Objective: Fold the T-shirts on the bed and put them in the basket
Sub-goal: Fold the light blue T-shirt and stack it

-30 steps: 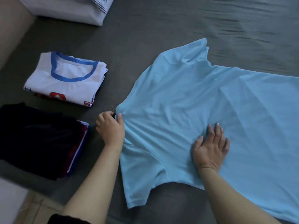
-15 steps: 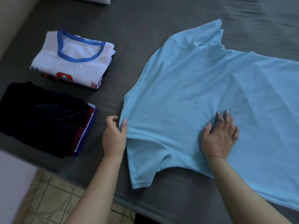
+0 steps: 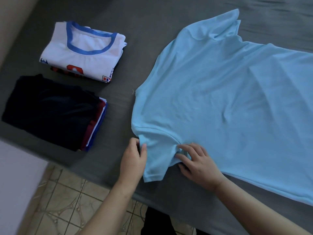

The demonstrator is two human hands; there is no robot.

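The light blue T-shirt [image 3: 220, 99] lies spread flat on the grey bed [image 3: 152, 22], collar end to the left, its near sleeve hanging toward the bed's near edge. The left hand [image 3: 133, 160] pinches the shoulder seam of that sleeve between thumb and fingers, and the right hand [image 3: 196, 160] has its fingers curled into the bunched cloth at the armpit, seemingly so the sleeve can be turned in over the body for the first fold. To the left sit two finished stacks, a white T-shirt with a blue collar [image 3: 84, 51] farther off and a dark pile [image 3: 50, 112] nearer, likely parked there until they go in the basket, which is not in view
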